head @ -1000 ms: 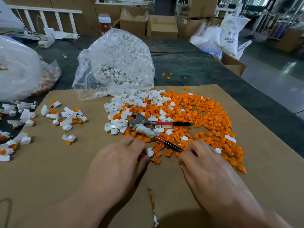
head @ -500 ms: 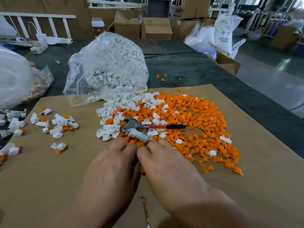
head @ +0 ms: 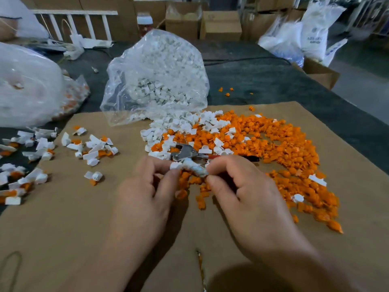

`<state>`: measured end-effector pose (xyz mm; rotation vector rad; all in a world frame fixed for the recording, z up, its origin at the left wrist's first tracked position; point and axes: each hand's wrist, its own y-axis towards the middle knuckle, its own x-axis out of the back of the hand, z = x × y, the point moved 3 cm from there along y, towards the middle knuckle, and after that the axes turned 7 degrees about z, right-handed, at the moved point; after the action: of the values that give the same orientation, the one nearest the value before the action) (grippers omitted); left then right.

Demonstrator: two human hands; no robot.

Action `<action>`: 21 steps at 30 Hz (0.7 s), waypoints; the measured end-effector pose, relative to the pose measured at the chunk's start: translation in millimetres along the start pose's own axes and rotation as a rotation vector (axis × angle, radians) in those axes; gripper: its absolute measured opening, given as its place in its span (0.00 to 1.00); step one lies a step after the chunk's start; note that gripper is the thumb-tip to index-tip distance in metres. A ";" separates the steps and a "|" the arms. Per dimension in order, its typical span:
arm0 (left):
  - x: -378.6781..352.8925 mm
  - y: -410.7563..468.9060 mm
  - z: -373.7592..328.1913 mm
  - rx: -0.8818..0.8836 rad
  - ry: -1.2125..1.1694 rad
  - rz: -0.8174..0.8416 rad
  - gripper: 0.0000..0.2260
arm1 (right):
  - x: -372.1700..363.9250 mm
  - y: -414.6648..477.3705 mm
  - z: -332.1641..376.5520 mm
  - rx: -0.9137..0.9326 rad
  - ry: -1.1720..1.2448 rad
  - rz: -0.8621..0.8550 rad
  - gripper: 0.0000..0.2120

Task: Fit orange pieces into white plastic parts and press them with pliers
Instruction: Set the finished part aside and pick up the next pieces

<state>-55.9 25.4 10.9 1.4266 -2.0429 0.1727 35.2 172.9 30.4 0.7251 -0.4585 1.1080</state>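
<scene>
A heap of orange pieces (head: 280, 148) covers the right half of the brown cardboard sheet (head: 63, 224), with loose white plastic parts (head: 181, 126) at its far left edge. The pliers (head: 186, 152) lie on the heap, one handle wrapped in white tape (head: 196, 169), the other red and black. My left hand (head: 151, 186) pinches a white plastic part (head: 175, 165) just left of the taped handle. My right hand (head: 242, 186) has thumb and forefinger pinched together at the taped handle's near end. What those fingers hold is hidden.
A clear bag of white parts (head: 160, 70) lies open behind the heap. White parts with orange pieces fitted (head: 94, 147) are scattered on the left, and a larger bag (head: 27, 89) sits at the far left. Cartons and sacks stand beyond the dark table.
My right hand left the orange heap and came in toward the left hand. Both hands then rose a little, and the white part now shows in my left fingers.
</scene>
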 end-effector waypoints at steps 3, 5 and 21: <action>5.8 2.8 6.2 0.185 -0.346 -0.075 0.04 | 4.2 1.5 -7.3 -0.128 0.383 0.057 0.06; 6.2 4.3 5.7 0.249 -0.646 -0.055 0.06 | 2.1 3.5 -9.9 -0.219 0.759 0.131 0.07; 9.6 -0.1 11.6 0.216 -0.353 0.236 0.18 | -11.1 1.7 -5.3 -0.522 1.624 0.461 0.12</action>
<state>-62.7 12.5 7.1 1.4176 -2.5496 0.2627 29.2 170.1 19.9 -0.8492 0.5216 1.5395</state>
